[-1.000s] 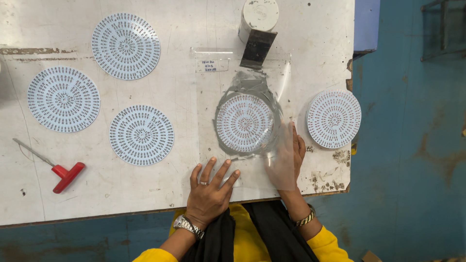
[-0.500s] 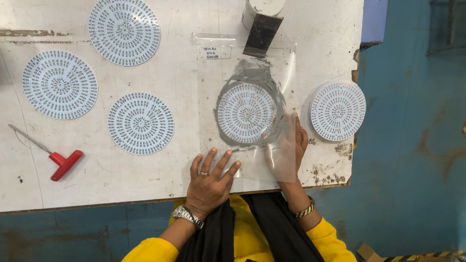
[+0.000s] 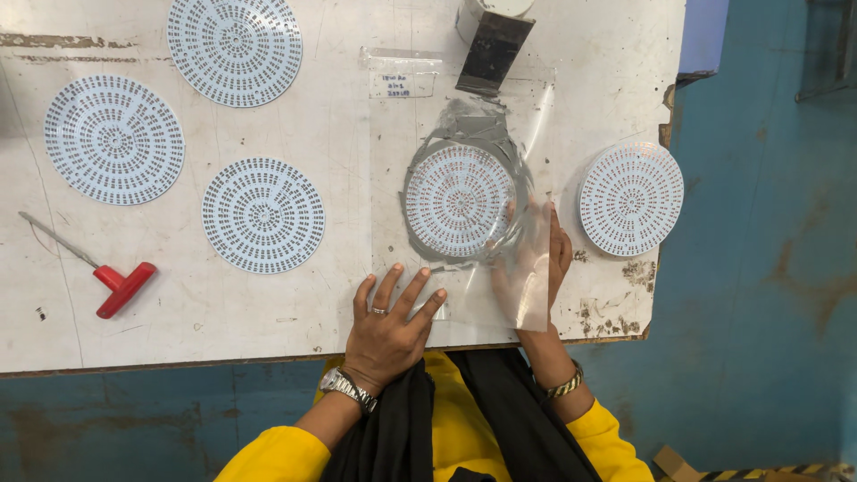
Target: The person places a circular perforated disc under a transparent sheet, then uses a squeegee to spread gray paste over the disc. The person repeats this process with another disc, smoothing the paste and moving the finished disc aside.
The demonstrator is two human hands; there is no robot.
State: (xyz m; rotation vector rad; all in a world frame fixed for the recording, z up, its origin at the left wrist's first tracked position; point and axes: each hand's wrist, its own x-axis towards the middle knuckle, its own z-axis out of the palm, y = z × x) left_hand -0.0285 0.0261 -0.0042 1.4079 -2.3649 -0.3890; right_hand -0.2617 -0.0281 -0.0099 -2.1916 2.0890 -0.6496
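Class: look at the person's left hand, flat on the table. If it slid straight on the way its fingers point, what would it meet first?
The left hand points up and slightly right, so probably the round perforated disc under the clear plastic sheet.

Yellow sleeves, black scarf, wristwatch, ring, bangle

Even, bright overhead light falls on the white worktop (image 3: pixel 223 295); shadows are faint, the clear plastic sheet (image 3: pixel 536 116) glares mildly, and focus is sharp.

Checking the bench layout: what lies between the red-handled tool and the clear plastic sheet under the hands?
In the head view, one round perforated disc lies between the red-handled tool and the clear plastic sheet; otherwise bare white tabletop.
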